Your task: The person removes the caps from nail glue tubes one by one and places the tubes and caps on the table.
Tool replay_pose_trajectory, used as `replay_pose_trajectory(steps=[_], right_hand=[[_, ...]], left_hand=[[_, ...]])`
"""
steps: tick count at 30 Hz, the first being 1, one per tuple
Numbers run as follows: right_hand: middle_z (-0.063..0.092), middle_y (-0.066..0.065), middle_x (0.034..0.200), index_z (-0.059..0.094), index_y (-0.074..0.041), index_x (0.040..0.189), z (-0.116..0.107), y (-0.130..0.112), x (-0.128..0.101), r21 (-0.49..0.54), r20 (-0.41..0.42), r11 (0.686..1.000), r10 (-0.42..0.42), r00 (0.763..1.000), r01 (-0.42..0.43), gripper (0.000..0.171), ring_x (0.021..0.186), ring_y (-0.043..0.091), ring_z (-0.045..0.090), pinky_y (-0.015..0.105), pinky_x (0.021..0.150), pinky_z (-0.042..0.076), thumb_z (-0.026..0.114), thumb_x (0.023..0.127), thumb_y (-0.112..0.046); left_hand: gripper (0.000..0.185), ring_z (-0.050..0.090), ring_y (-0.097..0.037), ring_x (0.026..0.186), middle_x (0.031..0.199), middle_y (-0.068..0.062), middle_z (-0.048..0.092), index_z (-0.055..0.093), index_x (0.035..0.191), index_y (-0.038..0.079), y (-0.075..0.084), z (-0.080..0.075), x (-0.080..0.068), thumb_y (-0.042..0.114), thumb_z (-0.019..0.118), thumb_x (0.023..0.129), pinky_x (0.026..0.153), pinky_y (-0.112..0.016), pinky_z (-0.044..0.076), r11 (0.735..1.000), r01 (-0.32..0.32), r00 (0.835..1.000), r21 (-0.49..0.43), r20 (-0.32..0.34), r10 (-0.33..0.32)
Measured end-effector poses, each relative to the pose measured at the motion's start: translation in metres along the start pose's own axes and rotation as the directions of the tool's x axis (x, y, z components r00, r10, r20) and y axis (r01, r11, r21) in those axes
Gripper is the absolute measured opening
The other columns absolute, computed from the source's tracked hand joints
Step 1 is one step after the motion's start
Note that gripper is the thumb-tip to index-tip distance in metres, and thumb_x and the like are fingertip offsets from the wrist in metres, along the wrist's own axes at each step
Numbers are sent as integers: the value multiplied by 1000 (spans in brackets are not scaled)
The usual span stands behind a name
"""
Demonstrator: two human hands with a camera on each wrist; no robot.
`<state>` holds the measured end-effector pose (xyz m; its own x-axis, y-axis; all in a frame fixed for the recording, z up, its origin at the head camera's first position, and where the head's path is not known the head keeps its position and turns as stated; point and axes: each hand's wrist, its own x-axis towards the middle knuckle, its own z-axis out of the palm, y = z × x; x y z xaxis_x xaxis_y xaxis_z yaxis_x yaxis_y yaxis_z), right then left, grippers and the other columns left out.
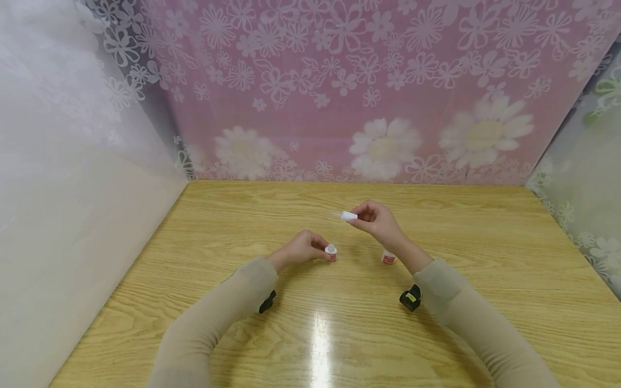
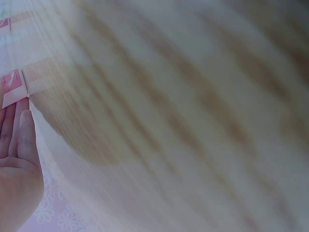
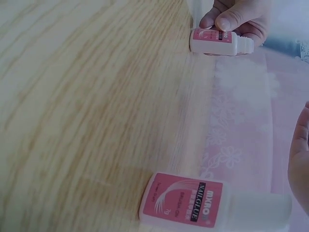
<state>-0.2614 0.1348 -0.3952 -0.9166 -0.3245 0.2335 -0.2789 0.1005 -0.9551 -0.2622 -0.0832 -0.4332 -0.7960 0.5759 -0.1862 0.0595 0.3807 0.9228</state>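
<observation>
In the head view my left hand [image 1: 302, 249] grips a small white bottle [image 1: 332, 257] with a pink label, standing on the wooden table, its neck uncapped. The right wrist view shows the same nail glue bottle [image 3: 212, 47] between thumb and fingers. Above and to the right of it, my right hand [image 1: 380, 222] pinches a white brush cap [image 1: 348, 216] in the air, its thin brush pointing left. A second nail glue bottle [image 3: 182, 200], with its white cap on, stands below my right wrist. Only part of the right hand [image 3: 300, 154] shows at that view's edge.
The wood-grain table [image 1: 310, 323] runs back to a pink floral sheet [image 1: 310, 108]. Pale sheets hang at the left [image 1: 87, 188] and right [image 1: 582, 205]. A black wrist camera [image 1: 411, 298] hangs under the right sleeve, another [image 1: 267, 303] under the left.
</observation>
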Motion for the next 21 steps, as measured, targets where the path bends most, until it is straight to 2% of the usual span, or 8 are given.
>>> replay_pose_trajectory(steps=[5,14,21], right_hand=[[54,12,95,51,7,95,0,1,0,30,-2,999,18,1000,-18,22,77,15,56,25,68,47,63,82,-6],[55,9,94,48,6,86,0,1,0,36,-15,999,9,1000,-8,18,77,13,56,29,69,48,63,82,-4],[57,11,95,48,5,75,1,2,0,51,-27,999,6,1000,-4,18,78,14,58,28,68,49,62,82,-3]], left_hand=[[16,61,-16,84,90,-12,66,65,94,-4,18,1,-12,3,64,80,75,-26,46,1000,3,1000,4,7,-3],[17,62,-19,86,92,-16,65,64,96,-7,19,1,-12,0,62,81,78,-31,46,999,3,1000,-37,21,-2],[17,62,-20,87,92,-17,65,64,96,-7,21,1,-13,-1,62,80,79,-33,46,1000,-8,1000,-18,16,8]])
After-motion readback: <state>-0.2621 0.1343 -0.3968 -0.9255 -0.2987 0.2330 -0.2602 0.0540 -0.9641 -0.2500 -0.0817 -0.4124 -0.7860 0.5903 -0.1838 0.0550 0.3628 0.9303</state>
